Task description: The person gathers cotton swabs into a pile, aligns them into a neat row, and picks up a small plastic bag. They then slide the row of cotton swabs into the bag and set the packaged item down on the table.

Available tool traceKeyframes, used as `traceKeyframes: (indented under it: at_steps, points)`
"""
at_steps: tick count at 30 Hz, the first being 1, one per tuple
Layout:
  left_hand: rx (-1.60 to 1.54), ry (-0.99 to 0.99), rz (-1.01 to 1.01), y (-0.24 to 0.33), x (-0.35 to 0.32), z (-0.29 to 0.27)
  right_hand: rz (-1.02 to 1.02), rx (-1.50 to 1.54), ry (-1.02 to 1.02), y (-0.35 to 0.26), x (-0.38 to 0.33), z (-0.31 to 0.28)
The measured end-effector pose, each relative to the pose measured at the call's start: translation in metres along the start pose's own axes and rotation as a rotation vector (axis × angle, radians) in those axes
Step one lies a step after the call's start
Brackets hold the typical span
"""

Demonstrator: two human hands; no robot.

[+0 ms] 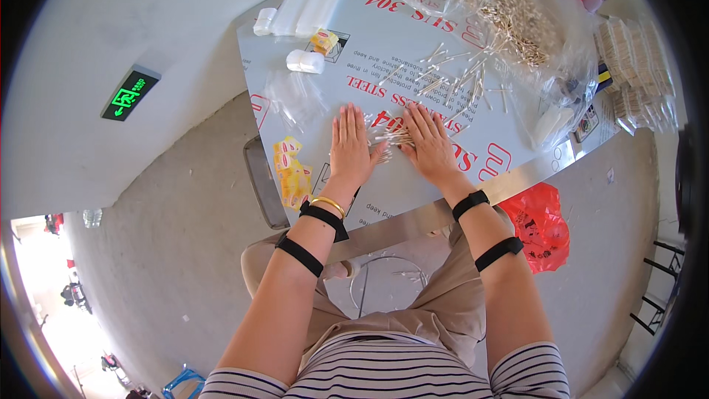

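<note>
**Two flat hands gathering cotton swabs on a film-covered steel table**

Two bare hands lie palm-down, fingers spread wide, on the steel table with printed white protective film [413,177]. The left hand [349,144] and the right hand [428,144] flank a small loose pile of white-tipped cotton swabs with pale sticks [390,135], which sits between the thumbs; neither hand grips anything. Judged from this posture, the step in hand is raking the swabs into one bundle; the next move would call for closing the fingers round the pile without scattering the light sticks.

More loose swabs [458,74] lie scattered at about one o'clock from the hands. Beyond them, at one o'clock near the far table edge, a large clear plastic bag [509,11] lies open and holds a great heap of the same swabs. At three o'clock, on the right edge, small clear packets already filled with swabs [639,66] are stacked in rows. At ten o'clock a heap of empty small clear sleeves [295,96] lies flat, with white oblong plastic cases [305,61] beyond it at eleven o'clock. At eight o'clock yellow printed labels [292,170] lie by the table's left edge. A red plastic bag [543,225] hangs below the table at four o'clock; its contents cannot be told.
</note>
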State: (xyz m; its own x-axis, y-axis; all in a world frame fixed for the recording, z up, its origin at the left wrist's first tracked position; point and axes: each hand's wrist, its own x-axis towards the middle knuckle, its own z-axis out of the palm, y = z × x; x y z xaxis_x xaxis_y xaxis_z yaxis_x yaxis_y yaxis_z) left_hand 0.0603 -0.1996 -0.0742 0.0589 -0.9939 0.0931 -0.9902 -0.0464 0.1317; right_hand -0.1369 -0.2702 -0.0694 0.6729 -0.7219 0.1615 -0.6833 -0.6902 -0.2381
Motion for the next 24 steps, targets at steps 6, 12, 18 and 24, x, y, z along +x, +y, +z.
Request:
traceKeyframes:
  at_steps: [6,12,18,24]
  points:
    - [-0.065,-0.03,0.035,0.006,-0.008,0.003,0.017,0.019,-0.039,0.008,-0.001,-0.002]
    - [-0.148,-0.018,0.073,0.003,-0.027,-0.001,-0.135,0.091,0.048,0.037,0.005,-0.006]
    - [-0.336,0.093,0.149,-0.004,-0.04,-0.006,-0.148,0.251,0.23,0.046,0.01,-0.006]
    - [-0.427,0.151,0.17,-0.005,-0.049,-0.005,0.032,0.307,0.281,0.033,0.02,-0.002]
